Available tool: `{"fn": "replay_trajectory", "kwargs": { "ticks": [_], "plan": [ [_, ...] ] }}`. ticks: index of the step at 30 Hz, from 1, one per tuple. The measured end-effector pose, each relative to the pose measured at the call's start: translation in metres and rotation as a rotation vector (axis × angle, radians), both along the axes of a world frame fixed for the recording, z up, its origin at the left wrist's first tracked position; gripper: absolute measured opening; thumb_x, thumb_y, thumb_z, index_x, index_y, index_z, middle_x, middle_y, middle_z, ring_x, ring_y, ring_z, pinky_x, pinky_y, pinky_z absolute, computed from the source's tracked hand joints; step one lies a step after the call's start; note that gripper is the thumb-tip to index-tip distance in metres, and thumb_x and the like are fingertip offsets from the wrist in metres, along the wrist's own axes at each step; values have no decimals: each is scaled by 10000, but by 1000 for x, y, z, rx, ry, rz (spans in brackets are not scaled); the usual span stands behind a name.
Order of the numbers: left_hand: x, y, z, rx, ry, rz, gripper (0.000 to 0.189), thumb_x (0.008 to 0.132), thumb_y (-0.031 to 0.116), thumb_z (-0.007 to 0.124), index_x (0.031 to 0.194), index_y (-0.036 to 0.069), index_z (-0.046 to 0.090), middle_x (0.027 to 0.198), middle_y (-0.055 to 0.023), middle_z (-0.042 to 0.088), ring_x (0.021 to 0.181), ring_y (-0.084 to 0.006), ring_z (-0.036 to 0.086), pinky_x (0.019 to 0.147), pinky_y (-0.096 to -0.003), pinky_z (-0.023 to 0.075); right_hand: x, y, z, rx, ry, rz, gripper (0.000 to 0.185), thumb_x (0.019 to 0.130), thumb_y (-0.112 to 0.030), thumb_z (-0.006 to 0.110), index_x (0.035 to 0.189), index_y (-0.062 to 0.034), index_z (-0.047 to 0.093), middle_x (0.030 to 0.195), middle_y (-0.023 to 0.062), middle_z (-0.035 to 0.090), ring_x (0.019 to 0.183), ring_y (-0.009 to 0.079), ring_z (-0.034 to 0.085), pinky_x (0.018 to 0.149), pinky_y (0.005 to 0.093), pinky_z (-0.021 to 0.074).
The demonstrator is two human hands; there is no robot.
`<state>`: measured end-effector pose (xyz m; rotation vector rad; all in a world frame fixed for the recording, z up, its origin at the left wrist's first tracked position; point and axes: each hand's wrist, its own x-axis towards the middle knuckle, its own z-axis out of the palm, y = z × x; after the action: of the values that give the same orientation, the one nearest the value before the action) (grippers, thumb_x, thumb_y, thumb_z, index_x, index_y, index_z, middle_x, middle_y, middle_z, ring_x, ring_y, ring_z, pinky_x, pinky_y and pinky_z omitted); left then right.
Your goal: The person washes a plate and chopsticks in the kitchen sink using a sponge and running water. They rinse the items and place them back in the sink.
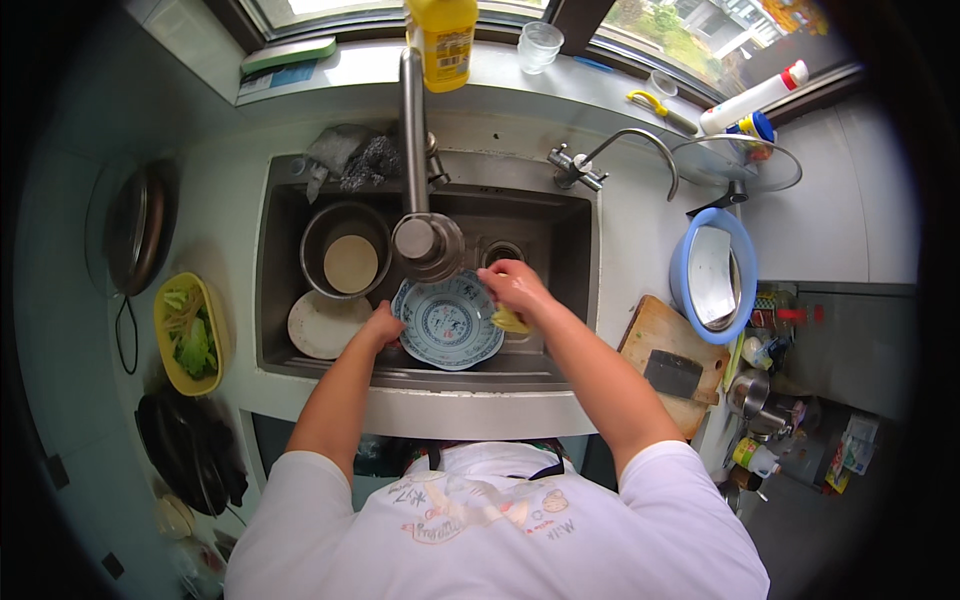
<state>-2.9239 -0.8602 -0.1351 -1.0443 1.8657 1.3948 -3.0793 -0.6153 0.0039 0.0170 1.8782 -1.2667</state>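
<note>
A blue-and-white patterned bowl (448,322) is held over the sink (559,225), under the faucet head (427,244). My left hand (385,327) grips its left rim. At the bowl's right rim is my right hand (516,287), with a yellow cloth or sponge (511,319) in it; its fingers are partly hidden. Left of the bowl, a pale plate (328,324) lies in the sink, partly covered by my left forearm. Behind that plate stands a metal pot (309,255) with a round cream-coloured thing (350,264) inside. The drain (501,253) shows just beyond my right hand.
On the right are a cleaver (673,374) on a wooden cutting board (645,330), a blue basin (679,277) and a glass lid (697,169). A yellow tub of greens (169,352) stands left. A thin curved tap (637,133) and a yellow bottle (446,45) are behind the sink.
</note>
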Motion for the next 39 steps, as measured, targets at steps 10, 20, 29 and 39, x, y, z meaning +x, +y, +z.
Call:
{"fn": "replay_trajectory", "kwargs": {
  "ticks": [10,20,29,39],
  "plan": [
    [-45,-3,73,-604,272,-252,416,845,291,688,1161,33,608,1151,-212,631,1057,-353,612,888,-427,479,0,-58,-38,199,351,-31,234,792,-279,698,946,-104,709,947,130,704,937,317,661,814,403,518],
    [-222,-68,102,1065,229,723,212,837,-36,522,1021,-139,506,958,-229,595,904,-342,631,824,-381,590,15,-25,-3,356,561,263,315,539,-107,753,847,-164,719,829,115,695,816,331,677,718,427,551],
    [-160,-90,100,1200,583,634,283,952,210,553,1089,-31,607,1040,-150,690,985,-237,667,920,-365,541,16,20,51,-354,184,82,235,740,-284,762,869,-94,709,843,94,700,845,263,690,723,413,551],
    [-46,8,167,422,405,-285,240,854,116,698,1057,29,605,744,-57,607,692,-193,635,665,-313,527,85,26,43,9,990,8,291,692,-151,677,980,-113,682,884,119,689,867,366,665,697,428,550]
  ]
}}
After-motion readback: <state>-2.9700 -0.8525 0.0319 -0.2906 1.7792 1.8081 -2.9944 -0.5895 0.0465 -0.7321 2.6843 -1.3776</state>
